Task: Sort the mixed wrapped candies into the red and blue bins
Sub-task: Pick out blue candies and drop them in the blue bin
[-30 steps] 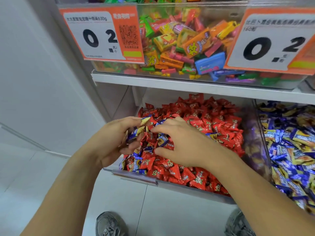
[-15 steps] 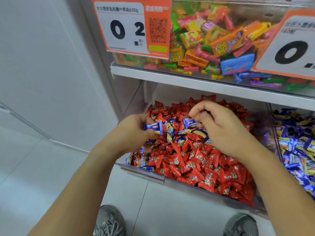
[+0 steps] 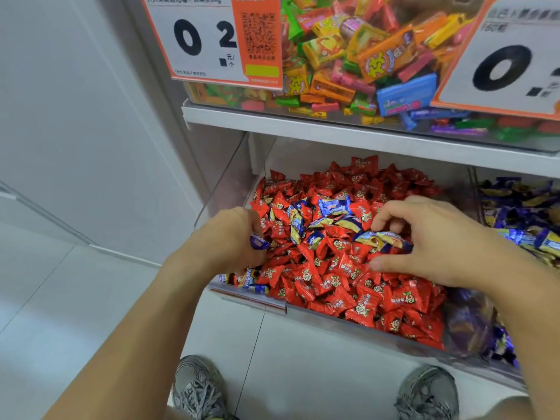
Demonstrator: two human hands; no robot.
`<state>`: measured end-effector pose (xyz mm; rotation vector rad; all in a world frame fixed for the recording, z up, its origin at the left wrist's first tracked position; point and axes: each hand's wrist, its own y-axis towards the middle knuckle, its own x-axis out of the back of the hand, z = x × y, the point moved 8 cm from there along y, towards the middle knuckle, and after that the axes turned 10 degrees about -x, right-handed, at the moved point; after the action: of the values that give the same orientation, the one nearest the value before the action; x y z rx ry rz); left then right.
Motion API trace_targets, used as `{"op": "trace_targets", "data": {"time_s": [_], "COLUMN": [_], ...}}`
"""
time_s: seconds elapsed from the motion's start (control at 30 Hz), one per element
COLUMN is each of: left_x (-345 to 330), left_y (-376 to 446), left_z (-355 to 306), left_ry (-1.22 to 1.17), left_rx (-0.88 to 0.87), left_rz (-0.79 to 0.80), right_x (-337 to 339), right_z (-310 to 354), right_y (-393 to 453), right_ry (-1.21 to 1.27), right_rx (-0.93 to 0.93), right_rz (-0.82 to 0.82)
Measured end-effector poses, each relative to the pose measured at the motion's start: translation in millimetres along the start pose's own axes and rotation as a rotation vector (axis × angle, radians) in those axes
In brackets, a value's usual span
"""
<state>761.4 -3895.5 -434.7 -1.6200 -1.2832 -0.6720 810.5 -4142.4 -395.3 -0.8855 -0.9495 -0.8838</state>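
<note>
Sorting view: head camera, looking down at a shelf of candy bins.
Landmark: red bin, clear-walled, heaped with red wrapped candies.
Mixed-in pieces: blue candies scattered over the upper middle of the red heap, several more at the front left corner of the red bin.
Left hand: over the left edge of the red bin, fingers curled round a blue candy whose end sticks out at the fingertips; more blue wrappers showing under the palm, count not readable.
Right hand: over the right half of the red bin, fingers bent, thumb low and forefinger high, pinching a blue and yellow candy lying on the red heap.
Blue bin: directly right of the red bin, sharing a clear divider, filled with blue and yellow wrapped pieces.
Upper bin: on the shelf above the red bin, holding assorted green, orange, pink and blue bars.
Price tags: one orange-framed tag above the left of the red bin reading 0 2, a second tag above the right, partly cut off.
Floor: pale tiles below and left of the red bin.
Shoes: two grey laced shoes on the tiles below the front wall of the red bin.
</note>
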Motion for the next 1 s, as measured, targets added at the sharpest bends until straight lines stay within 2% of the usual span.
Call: {"op": "trace_targets", "data": {"time_s": [0.13,0.23,0.3,0.37,0.43,0.5,0.6,0.7,0.87,1.0], "left_x": [2.5,17.4,29.4,37.0,38.9,37.9,29.4,20.5,0.0,-3.0], "left_y": [-0.6,-4.6,-7.5,-6.9,-2.9,2.6,11.8,20.2,33.3,34.8], "left_z": [-2.5,-8.4,-17.3,-25.7,-31.1,-32.9,-35.6,-46.4,-63.4,-58.5], "left_ry": [-0.037,-0.091,-0.231,-0.362,-0.398,-0.411,-0.416,-0.362,-0.118,-0.036], "left_rx": [-0.001,-0.043,-0.096,-0.128,-0.118,-0.088,-0.085,-0.156,-0.275,-0.286], "left_rz": [-0.022,-0.123,-0.219,-0.302,-0.361,-0.397,-0.363,-0.339,-0.239,-0.234], "right_x": [3.8,18.2,26.6,24.4,15.1,4.0,-10.8,-4.5,10.6,13.3], "right_z": [-7.1,-10.9,-9.7,-7.5,2.1,9.0,6.1,0.1,-8.9,-10.3], "right_y": [0.2,-1.8,-2.2,0.6,1.3,3.2,5.1,4.3,-0.3,1.4], "right_ry": [0.071,0.203,0.276,0.352,0.324,0.175,0.003,0.080,0.236,0.329], "right_rx": [-0.011,0.004,0.002,-0.003,0.009,0.015,-0.054,-0.037,-0.001,-0.001], "right_rz": [-0.013,-0.109,-0.189,-0.181,-0.134,-0.092,0.004,-0.058,-0.175,-0.205]}}
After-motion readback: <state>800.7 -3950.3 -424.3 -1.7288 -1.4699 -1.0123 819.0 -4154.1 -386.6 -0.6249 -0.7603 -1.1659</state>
